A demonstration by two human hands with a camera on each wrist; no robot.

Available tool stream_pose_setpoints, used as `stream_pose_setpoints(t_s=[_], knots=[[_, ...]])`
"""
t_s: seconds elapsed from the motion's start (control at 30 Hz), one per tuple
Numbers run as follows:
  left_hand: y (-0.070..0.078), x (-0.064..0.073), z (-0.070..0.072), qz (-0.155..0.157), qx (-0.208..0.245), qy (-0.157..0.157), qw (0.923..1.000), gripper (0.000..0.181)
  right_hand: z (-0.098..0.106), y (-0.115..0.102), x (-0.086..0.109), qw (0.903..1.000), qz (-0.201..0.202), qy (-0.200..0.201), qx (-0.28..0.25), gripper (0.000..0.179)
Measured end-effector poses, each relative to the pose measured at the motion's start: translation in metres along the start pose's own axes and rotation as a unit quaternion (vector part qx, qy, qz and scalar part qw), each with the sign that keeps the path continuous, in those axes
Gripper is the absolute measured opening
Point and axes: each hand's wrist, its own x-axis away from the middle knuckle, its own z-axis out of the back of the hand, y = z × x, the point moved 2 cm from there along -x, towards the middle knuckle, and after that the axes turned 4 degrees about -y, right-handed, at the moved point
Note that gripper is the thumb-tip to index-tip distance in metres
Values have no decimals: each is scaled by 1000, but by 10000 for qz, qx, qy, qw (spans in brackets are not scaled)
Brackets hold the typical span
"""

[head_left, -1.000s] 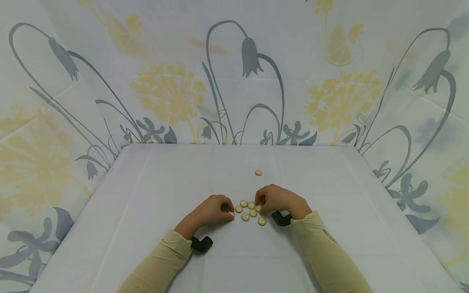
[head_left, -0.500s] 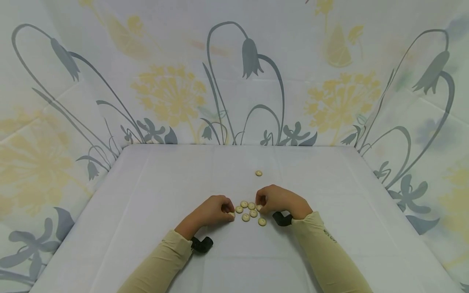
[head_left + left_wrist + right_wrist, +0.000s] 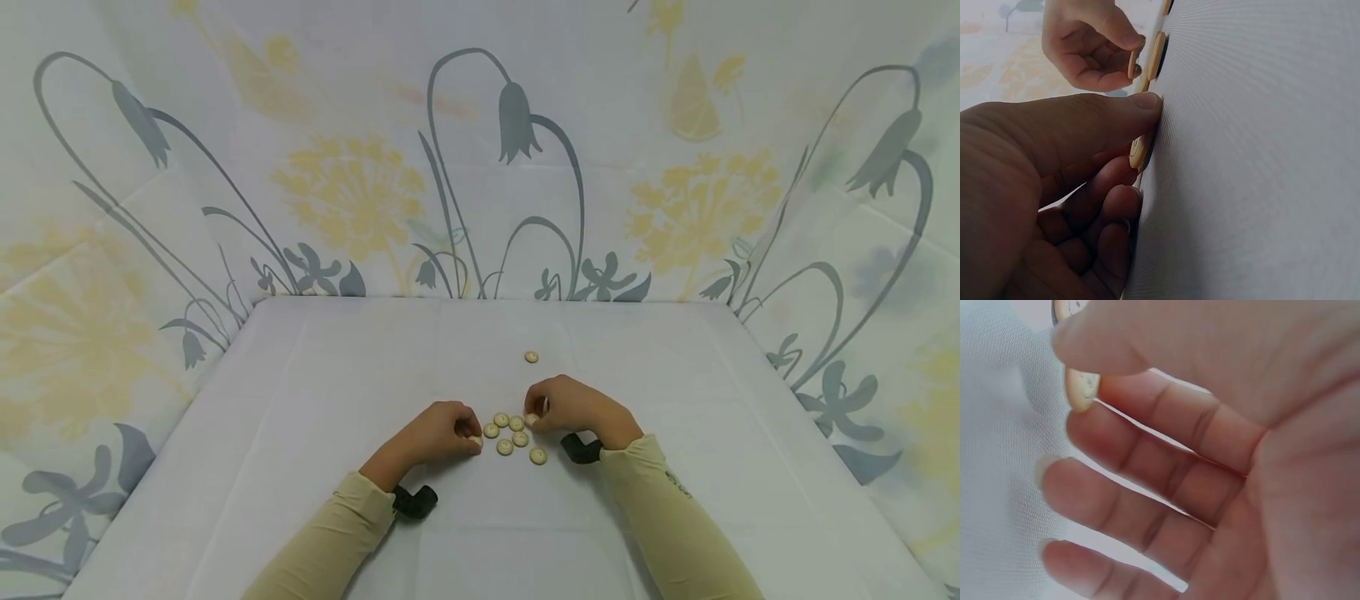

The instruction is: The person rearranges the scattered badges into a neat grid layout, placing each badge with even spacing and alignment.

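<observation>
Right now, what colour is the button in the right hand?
Creamy pale yellow; the button shows best in the right wrist view.

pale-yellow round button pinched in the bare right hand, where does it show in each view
Head: the pale-yellow round button is below and right of centre.
Left wrist: near the top, left of centre, nearly edge-on.
Right wrist: upper left, partly covered by the thumb.
Shared landmark: the bare right hand pinching it.
</observation>
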Motion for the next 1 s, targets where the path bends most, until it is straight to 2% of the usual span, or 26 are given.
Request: stream_pose_setpoints(t_s=[0.27, 0.6, 1.0], knots=[[2, 0, 0, 2, 25, 0, 10000, 16, 4, 2, -3, 9995, -1, 286, -131, 11], [-1, -1, -1, -16, 4, 11, 10000, 16, 6, 5, -9, 9984, 65, 566, 26, 22], [-1, -1, -1, 14, -56, 4, 10000, 14, 12, 10, -18, 9971, 6, 740, 177, 22]])
